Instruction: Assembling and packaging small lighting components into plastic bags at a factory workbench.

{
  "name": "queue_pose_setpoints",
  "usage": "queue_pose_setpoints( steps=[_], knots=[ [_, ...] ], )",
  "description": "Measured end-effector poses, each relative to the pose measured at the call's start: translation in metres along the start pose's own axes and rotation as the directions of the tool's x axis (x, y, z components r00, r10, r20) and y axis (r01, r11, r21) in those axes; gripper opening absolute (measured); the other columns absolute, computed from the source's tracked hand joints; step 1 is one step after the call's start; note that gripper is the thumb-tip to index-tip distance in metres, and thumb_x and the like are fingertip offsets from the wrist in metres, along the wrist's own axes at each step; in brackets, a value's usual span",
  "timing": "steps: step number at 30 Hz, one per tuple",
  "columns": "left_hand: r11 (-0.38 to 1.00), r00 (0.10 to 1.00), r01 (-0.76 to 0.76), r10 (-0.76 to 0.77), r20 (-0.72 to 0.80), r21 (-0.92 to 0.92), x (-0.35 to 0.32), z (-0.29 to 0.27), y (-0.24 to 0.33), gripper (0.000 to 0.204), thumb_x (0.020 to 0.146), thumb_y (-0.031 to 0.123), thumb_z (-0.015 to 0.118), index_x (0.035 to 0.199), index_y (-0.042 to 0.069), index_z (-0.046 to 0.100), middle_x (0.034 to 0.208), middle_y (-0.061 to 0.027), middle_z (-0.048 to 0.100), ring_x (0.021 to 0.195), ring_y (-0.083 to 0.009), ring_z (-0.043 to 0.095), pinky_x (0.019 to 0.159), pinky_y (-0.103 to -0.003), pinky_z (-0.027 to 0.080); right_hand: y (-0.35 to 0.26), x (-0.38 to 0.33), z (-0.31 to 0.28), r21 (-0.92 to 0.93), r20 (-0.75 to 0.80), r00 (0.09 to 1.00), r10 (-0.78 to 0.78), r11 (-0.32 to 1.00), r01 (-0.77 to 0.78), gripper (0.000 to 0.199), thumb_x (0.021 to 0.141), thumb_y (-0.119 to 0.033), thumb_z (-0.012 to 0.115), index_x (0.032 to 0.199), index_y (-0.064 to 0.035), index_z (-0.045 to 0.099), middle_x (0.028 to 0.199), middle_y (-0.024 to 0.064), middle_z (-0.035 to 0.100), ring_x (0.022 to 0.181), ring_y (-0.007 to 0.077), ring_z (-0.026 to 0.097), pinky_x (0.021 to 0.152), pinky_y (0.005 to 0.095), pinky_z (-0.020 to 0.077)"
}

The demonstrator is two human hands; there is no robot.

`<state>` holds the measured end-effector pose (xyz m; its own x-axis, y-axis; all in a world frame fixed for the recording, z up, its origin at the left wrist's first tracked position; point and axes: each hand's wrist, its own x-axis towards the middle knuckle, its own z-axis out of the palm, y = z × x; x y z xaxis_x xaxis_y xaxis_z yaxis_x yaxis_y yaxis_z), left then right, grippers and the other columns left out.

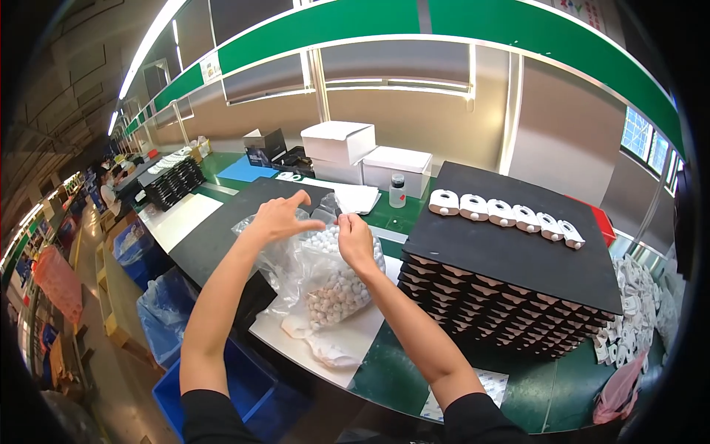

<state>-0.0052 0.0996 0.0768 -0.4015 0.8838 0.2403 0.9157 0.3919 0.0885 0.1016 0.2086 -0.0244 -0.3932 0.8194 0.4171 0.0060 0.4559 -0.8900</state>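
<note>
A clear plastic bag (339,296) full of small round white pieces stands at the bench's near edge, between my forearms. My right hand (356,240) is closed in a pinch on the bag's gathered upper edge at its right side. Over the bag's left side, my left hand (285,218) has its thumb and fingers spread apart, with nothing seen in it. Through the opening between my hands show more white pieces (322,240). A crumpled whitish bag or cloth (325,348) lies at the foot of the bag.
Right of the bag rises a stack of black trays (503,296), with several white parts (500,213) in a row on top. Behind are white boxes (399,166) and a small bottle (398,191). A blue bin (237,381) stands below the bench. Loose white parts (632,311) lie far right.
</note>
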Motion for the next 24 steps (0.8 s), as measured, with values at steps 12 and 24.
queue_pose_setpoints(
  steps=[12, 24],
  knots=[
    [0.986, 0.985, -0.131, 0.142, -0.097, 0.108, -0.001, 0.018, -0.025, 0.021, 0.072, 0.028, 0.063, 0.069, 0.008, 0.059, 0.073, -0.0118, 0.061, 0.075, -0.0319, 0.059, 0.065, -0.042, 0.045, -0.004, 0.021, 0.039, -0.321, 0.411, 0.908, 0.075, 0.945, 0.067, 0.035, 0.085, -0.034, 0.045, 0.087, -0.0051, 0.064, 0.090, 0.0207, 0.062, 0.087, 0.0382, 0.057, 0.076, 0.0463, 0.0441],
    [0.998, 0.946, 0.016, -0.033, -0.322, -0.057, 0.005, 0.014, -0.024, 0.032, 0.075, 0.040, 0.059, 0.082, 0.009, 0.057, 0.076, -0.0142, 0.062, 0.079, -0.0334, 0.059, 0.067, -0.044, 0.044, -0.011, 0.002, 0.005, 0.022, 0.284, 0.956, -0.069, 0.998, 0.066, 0.029, 0.082, -0.030, 0.046, 0.079, -0.0076, 0.064, 0.075, 0.0158, 0.062, 0.074, 0.0324, 0.059, 0.066, 0.0392, 0.0443]
  ],
)
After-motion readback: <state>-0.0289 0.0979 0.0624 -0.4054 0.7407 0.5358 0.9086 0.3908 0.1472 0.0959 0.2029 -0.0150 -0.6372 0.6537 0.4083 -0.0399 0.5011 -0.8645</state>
